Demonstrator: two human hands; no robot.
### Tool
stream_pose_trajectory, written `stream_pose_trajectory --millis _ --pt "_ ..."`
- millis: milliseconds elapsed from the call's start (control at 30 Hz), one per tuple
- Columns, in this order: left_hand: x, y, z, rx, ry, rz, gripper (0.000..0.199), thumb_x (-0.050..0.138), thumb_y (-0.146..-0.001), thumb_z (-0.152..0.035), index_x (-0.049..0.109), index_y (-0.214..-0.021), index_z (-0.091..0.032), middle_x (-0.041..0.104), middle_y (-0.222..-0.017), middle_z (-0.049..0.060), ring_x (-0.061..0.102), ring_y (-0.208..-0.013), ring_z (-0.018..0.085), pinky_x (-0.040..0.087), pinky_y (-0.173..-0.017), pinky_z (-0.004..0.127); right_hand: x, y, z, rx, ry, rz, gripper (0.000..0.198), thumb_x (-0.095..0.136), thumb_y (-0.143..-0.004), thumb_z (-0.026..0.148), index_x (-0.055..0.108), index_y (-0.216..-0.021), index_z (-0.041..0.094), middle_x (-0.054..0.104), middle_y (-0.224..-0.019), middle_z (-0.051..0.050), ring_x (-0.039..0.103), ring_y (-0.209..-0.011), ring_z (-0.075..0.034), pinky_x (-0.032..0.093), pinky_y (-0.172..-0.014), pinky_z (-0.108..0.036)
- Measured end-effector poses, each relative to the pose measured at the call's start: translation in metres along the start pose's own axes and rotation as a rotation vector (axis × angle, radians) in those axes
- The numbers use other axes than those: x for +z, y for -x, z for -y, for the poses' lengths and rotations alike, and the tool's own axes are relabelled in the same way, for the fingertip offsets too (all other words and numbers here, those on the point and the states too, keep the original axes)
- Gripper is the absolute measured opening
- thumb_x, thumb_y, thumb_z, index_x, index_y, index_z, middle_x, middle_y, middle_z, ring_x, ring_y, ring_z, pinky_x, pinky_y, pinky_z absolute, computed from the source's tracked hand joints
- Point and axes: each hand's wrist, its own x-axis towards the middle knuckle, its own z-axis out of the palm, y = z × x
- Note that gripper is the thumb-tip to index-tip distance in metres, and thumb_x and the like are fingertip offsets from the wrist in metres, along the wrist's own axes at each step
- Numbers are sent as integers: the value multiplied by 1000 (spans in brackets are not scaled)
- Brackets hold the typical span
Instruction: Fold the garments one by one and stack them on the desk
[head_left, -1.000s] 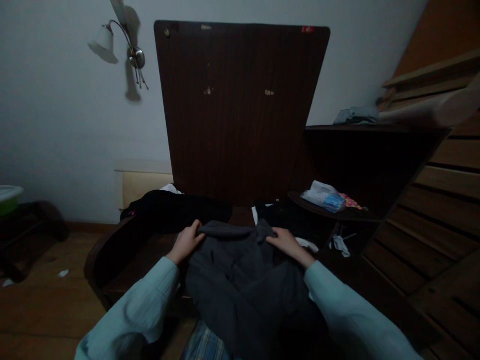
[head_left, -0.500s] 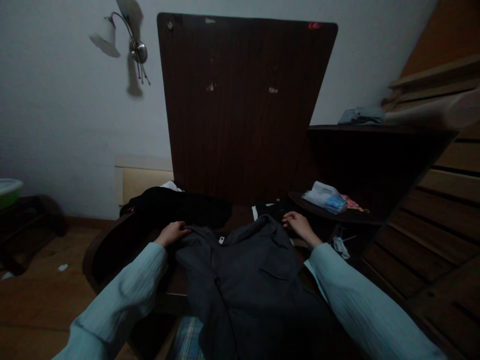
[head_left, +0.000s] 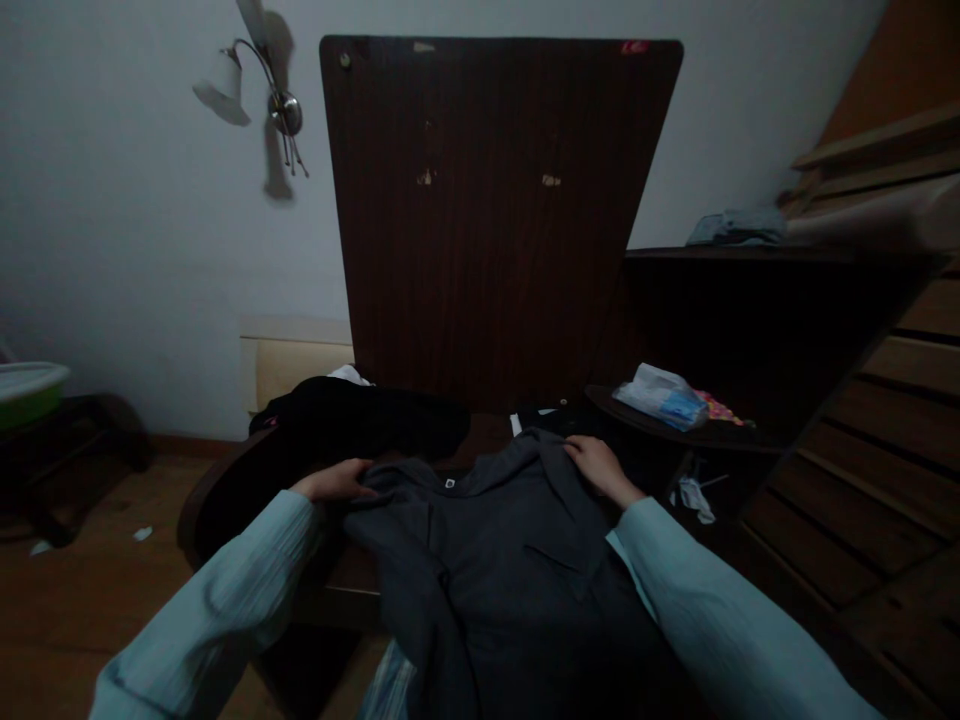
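Note:
A dark grey shirt (head_left: 510, 560) with a small white neck label and a chest pocket is spread in front of me, its collar end away from me. My left hand (head_left: 337, 482) is closed on the shoulder at the left of the collar. At the other shoulder, my right hand (head_left: 598, 465) pinches the cloth with its fingers. The shirt's lower part drops into shadow toward my lap, where a bit of blue plaid cloth (head_left: 391, 685) shows beside it.
Black clothing (head_left: 367, 415) lies on the dark wooden desk (head_left: 199, 510), below an upright brown panel (head_left: 487, 220). On the right, a corner shelf (head_left: 780, 440) holds a plastic packet (head_left: 660, 395). A green basin (head_left: 30, 395) rests on a stool at far left.
Both hands have shifted slightly on the shoulders, and the shirt's collar lies a little flatter and wider. The view has turned slightly left.

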Motion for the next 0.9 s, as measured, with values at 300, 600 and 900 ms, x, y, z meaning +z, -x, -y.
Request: stream_pose_trajectory --millis 300,600,900 --pt "-39 -47 -38 -54 -588 -598 35 51 -69 -20 48 -102 -12 56 -103 13 51 -97 26 40 -79 33 -51 -44 -12 97 -394 -216 24 46 -69 24 63 -83 15 68 -84 -8 60 -83 -23 45 -73 -32" --pt "54 -7 -54 248 -607 -189 39 46 -79 -34 45 -115 -19 51 -115 8 49 -104 20 37 -89 29 -9 -3 24 -127 -41 -94 29 37 -80 22 55 -102 16 64 -90 -7 59 -83 -17 43 -73 -26" --pt "88 39 -33 315 -558 -101 36 46 -74 -27 52 -109 -21 48 -120 8 45 -109 22 32 -94 36 43 78 30 -193 250 338 33 48 -76 37 54 -103 20 64 -90 -11 60 -82 -26 42 -67 -32"
